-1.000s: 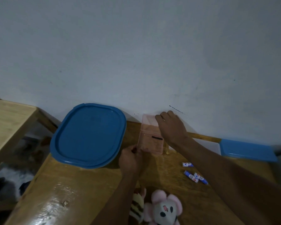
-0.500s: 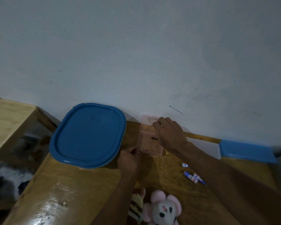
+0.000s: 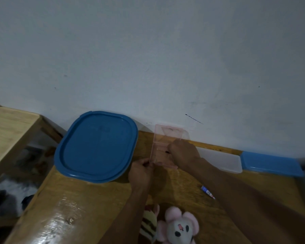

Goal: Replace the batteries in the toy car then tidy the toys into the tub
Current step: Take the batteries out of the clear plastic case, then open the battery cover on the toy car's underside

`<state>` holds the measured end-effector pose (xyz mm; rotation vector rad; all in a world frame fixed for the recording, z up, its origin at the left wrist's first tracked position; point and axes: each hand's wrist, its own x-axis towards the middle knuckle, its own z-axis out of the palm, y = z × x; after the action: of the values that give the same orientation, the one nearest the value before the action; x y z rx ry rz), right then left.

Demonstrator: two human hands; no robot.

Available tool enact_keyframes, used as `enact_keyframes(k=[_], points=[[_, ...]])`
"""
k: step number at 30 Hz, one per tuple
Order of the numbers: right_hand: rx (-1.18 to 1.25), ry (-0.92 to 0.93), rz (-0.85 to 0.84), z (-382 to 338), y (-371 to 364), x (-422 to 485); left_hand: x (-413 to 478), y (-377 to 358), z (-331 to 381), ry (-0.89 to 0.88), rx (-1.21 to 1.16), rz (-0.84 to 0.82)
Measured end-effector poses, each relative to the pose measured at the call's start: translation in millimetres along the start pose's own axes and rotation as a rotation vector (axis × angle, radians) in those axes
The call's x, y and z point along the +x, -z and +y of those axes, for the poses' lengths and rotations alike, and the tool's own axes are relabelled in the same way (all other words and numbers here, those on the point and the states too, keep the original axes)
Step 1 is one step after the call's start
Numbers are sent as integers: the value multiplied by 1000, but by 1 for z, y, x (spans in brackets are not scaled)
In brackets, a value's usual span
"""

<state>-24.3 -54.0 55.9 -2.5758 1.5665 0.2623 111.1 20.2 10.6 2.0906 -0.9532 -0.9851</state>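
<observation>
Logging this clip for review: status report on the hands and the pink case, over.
Left hand grips pink case at near corner, lid up. Right hand inside case, over small dark item, grip unclear. Batteries loose on table; no obstruction seen.

Plush mouse (image 3: 179, 228): lower body cut off by bottom edge.
Striped plush (image 3: 149, 226): partly behind left forearm, cut off below.
Battery (image 3: 208, 191): one end under right forearm.
Small dark item (image 3: 166, 152) at right hand (image 3: 183, 152), inside pink case (image 3: 163, 136): too small to identify.

Both forearms reach forward; left hand (image 3: 141, 171) pinches the pink case's (image 3: 161, 156) corner, right hand's (image 3: 183, 152) fingers curl downward.
</observation>
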Motion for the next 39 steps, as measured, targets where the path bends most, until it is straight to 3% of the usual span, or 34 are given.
enact_keyframes(k=[5,11,19,27,31,39], points=[[-28,50,-25,-7,1,2,-1,3,2,4,-24,-10],[161,19,10,-4,-6,2,-2,3,4,-17,9,-24],[442,-133,124,1,11,-19,-14,4,13,-78,286,11],[580,-359,161,18,23,-81,-76,13,40,-586,519,-35],[621,-440,217,30,30,-120,-91,16,54,-876,591,20],[614,-498,254,69,33,-230,-184,-18,71,-864,727,-55]])
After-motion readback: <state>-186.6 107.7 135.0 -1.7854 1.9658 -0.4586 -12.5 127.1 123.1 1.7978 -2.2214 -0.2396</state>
